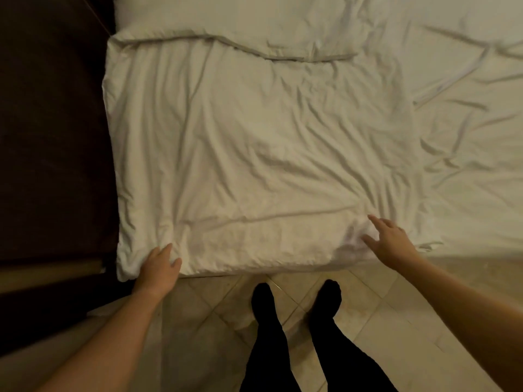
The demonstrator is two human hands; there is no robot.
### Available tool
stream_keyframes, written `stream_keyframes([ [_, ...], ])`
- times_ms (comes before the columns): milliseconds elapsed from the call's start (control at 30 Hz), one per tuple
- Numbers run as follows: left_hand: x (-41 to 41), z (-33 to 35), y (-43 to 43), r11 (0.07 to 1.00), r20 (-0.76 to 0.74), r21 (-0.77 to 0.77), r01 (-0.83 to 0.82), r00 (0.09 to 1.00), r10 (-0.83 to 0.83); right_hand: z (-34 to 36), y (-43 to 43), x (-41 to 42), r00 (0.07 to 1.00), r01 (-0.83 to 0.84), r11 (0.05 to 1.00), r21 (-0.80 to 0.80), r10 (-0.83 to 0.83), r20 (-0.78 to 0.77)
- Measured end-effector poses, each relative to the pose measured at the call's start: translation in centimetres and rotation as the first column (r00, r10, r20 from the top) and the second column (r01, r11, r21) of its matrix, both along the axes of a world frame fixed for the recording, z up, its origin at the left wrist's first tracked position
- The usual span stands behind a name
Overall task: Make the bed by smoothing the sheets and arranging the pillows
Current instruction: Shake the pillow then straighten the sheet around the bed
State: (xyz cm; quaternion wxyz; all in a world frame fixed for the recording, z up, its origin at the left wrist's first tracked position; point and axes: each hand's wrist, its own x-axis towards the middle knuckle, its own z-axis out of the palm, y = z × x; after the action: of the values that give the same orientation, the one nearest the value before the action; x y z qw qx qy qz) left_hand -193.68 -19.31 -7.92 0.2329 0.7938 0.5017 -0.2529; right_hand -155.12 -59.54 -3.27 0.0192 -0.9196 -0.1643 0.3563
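A large white pillow (254, 154) lies flat and wrinkled on the bed, its near edge along the bed's side. My left hand (160, 267) rests on the pillow's near left corner with straight fingers. My right hand (389, 240) lies on the near right corner, fingers spread and straight. A second white pillow (226, 15) sits beyond it at the top. The white sheet (467, 123) stretches to the right, creased.
A dark headboard or panel (51, 123) fills the left side. The tiled floor (396, 321) runs along the bed's near edge, where my legs in black (297, 335) stand close to the mattress.
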Motion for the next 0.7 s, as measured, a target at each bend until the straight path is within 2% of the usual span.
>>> stream_keyframes([
  [167,1.1,6.5,-1.9,0.999,0.034,0.024,-0.021,0.999,0.02,6.7,1.4,-1.5,0.998,0.046,0.996,0.076,-0.049,0.039],
  [300,2.4,12.8,-3.0,0.996,0.067,0.087,0.024,0.997,-0.03,12.6,2.3,-2.4,0.995,0.065,0.988,0.139,-0.075,0.067],
  [467,4.4,20.7,-3.7,0.992,0.159,0.116,0.042,0.985,-0.061,19.3,2.5,-3.7,0.985,0.0,0.984,0.176,-0.031,0.171],
  [700,7.8,27.2,-3.1,0.986,0.245,0.144,0.079,0.963,-0.113,24.6,3.2,-3.5,0.961,-0.034,0.979,0.2,-0.023,0.276],
])
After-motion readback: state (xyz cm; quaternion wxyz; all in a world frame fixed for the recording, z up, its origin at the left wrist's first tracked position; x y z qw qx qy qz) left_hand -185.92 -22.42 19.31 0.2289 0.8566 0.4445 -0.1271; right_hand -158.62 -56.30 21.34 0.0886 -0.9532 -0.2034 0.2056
